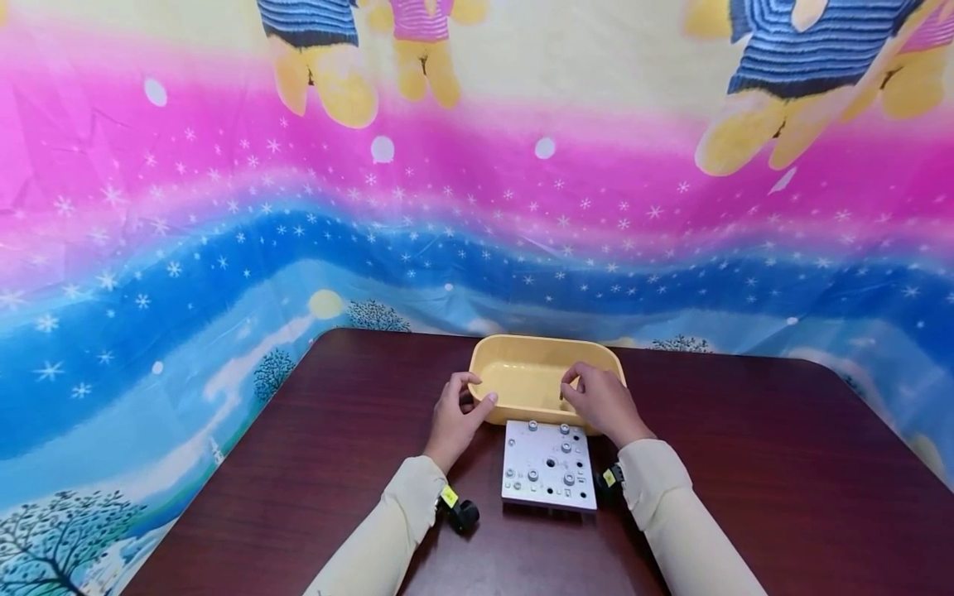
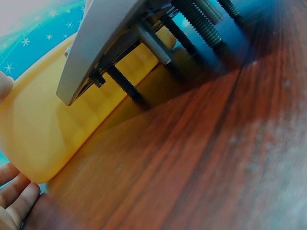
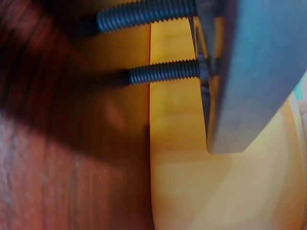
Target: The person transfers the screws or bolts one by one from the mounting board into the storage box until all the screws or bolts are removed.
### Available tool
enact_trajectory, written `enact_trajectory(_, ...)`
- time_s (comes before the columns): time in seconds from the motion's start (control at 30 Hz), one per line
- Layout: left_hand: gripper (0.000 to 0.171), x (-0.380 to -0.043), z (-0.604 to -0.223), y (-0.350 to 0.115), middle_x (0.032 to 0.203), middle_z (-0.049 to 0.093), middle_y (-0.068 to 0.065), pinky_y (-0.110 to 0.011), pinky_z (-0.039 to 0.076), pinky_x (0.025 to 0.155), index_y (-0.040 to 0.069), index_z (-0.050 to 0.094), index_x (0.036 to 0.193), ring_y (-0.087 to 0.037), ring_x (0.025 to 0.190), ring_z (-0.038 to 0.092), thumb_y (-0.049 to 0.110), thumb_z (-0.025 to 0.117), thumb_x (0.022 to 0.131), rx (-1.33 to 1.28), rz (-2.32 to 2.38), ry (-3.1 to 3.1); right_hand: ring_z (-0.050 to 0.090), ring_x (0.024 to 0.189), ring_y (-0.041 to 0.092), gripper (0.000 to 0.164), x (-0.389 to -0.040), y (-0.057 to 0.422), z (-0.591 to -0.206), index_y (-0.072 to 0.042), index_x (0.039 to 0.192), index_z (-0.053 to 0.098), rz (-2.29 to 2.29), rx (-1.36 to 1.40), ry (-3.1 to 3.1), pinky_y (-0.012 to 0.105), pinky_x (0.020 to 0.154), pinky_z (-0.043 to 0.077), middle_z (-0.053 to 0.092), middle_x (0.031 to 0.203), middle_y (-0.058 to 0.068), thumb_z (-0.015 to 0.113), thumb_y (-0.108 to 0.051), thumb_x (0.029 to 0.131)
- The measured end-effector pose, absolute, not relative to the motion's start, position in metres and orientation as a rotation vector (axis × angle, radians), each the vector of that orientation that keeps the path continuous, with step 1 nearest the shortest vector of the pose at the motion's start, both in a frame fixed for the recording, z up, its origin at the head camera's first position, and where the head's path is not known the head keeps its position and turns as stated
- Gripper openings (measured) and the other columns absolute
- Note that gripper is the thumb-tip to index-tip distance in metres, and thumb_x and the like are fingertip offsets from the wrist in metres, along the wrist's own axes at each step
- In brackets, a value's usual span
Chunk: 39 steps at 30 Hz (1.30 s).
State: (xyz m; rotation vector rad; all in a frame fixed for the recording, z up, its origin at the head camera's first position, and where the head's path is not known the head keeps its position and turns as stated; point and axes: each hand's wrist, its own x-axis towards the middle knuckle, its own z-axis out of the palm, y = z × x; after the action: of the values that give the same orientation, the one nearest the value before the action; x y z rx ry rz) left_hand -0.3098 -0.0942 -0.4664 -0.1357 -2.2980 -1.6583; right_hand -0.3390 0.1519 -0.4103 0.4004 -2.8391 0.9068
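Observation:
My left hand (image 1: 456,420) holds the near left corner of a yellow plastic box (image 1: 547,415), thumb at the rim and fingers around the outer wall. In the left wrist view its fingers (image 2: 19,199) curl at the box's lower corner. My right hand (image 1: 602,402) is over the box's right part, thumb and forefinger pinching a small dark screw-like piece (image 1: 562,395), mostly hidden by the fingertips. Just in front of the box stands a silver metal plate (image 1: 537,455) with holes and several socket-head screws. Threaded screw shanks (image 3: 165,72) stick out beneath it, raising it off the table.
The dark red wooden table (image 1: 358,414) extends to both sides. Behind it hangs a printed cloth (image 1: 447,207) with snowflakes. A black wrist camera (image 1: 464,515) is strapped to the left wrist, and another (image 1: 609,480) sits close to the plate's right edge.

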Motion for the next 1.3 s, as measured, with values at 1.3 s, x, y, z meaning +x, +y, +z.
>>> enact_trajectory(1.3, 0.038, -0.31, -0.467, -0.0935, 0.119, 0.053, -0.002, -0.037, 0.05, 0.091, 0.025, 0.053, 0.114, -0.018, 0.11, 0.056, 0.041, 0.072, 0.085, -0.128, -1.662, -2.301, 0.045, 0.05, 0.018, 0.014, -0.3384, 0.1532, -0.4099, -0.012, 0.099, 0.065, 0.881, 0.419, -2.841, 0.031, 0.048, 0.039, 0.048, 0.058, 0.002, 0.059, -0.024, 0.094)
